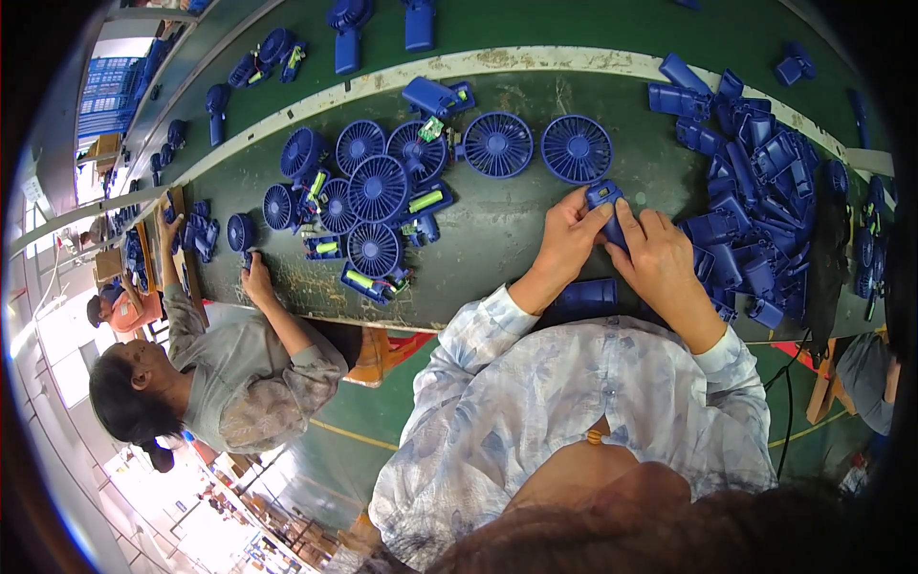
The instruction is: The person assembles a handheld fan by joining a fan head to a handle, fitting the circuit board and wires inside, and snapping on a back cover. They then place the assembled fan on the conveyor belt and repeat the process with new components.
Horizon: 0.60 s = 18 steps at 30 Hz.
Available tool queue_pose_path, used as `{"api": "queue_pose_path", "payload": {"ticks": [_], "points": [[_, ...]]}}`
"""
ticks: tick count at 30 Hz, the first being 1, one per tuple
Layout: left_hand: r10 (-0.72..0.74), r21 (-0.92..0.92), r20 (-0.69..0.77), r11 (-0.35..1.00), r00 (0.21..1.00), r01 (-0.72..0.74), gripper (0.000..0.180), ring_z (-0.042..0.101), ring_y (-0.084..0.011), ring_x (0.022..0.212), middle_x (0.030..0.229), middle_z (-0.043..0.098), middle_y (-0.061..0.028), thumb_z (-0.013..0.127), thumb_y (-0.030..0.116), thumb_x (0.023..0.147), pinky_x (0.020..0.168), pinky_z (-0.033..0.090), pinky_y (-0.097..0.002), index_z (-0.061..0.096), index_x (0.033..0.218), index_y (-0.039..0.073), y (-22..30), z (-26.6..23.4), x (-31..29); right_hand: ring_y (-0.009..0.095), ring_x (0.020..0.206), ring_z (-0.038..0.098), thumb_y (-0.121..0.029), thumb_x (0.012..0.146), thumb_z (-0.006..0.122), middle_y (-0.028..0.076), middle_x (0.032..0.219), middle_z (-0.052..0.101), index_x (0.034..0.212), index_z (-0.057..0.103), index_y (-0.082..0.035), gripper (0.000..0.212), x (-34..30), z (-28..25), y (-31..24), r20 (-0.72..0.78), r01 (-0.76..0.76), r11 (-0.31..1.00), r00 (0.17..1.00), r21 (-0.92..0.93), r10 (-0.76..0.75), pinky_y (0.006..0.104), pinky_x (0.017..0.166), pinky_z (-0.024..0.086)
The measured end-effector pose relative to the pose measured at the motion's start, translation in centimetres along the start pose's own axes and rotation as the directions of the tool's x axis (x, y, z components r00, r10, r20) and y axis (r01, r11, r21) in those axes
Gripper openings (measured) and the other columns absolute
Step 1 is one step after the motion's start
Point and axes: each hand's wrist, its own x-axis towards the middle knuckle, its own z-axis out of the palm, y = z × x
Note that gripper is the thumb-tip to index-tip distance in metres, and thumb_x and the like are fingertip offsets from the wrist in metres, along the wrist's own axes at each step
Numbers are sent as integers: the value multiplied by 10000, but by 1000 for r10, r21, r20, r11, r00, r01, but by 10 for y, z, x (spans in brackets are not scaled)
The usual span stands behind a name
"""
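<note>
Near the middle of the green belt (535,230), both hands close on one blue handle (606,206): the left hand (566,239) pinches its upper end from the left with thumb and fingers, and the right hand (660,258) wraps its lower part from the right, so only the top of the piece shows between them. Just above the handle's tip lies a round blue fan head (577,149), touching or nearly touching it, with a second fan head (497,144) beside that. Below the hands, at the belt's near edge, sits a blue tray (585,297). Right of the right hand, a heap of blue shells (755,191) spreads toward the rim. Left of the hands, well apart, a cluster of fans (378,191) lies face up, several with yellow-green cells (426,201) showing in open handles. A white stripe (535,62) crosses the belt behind them. At the far left a co-worker's hand (256,282) rests on the belt edge by a small fan (239,231)
</note>
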Motion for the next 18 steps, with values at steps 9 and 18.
{"api": "queue_pose_path", "payload": {"ticks": [9,18], "points": [[98,305,367,927,925,-220,207,457,-8,700,836,555,55,656,72,893,602,387,-188,587,1081,19,12,-24,-21,262,521,509,-377,795,700,141,630,546,721,553,18,427,48,-46,49,479,-141,751,840,645,-254,387,506,393],[10,57,229,998,973,-24,419,582,-79,922,1070,624,-14,596,66,930,756,490,-227,490,1335,46,22,-12,-15,170,577,551,-321,847,689,95,646,602,816,628,4,332,46,-10,48,299,-165,589,944,791,-138,332,552,446]]}}
